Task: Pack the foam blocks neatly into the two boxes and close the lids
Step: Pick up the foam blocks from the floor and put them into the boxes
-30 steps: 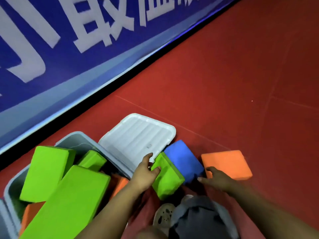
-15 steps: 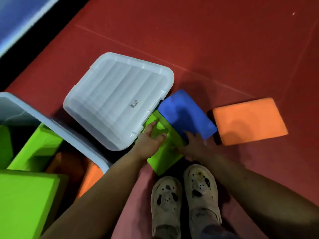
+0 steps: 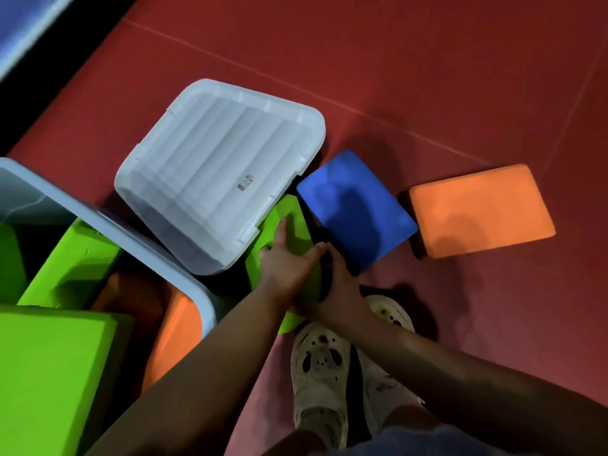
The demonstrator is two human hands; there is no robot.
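Observation:
A green foam block lies on the red floor between the white lid and a blue block. My left hand holds this green block from above, one finger stretched along its top. My right hand grips its right edge, fingers tucked into the dark gap under the blue block. An orange block lies flat further right. The open grey box at the left holds large green blocks and an orange block. The second box is out of view.
My two white shoes stand just below the hands. A blue banner wall runs along the top left corner. Red floor stretches beyond the blocks to the right and far side.
The view tipped down to the floor. My right hand left the orange block and came to the green block's right edge beside the blue one. My left hand stayed on the green block.

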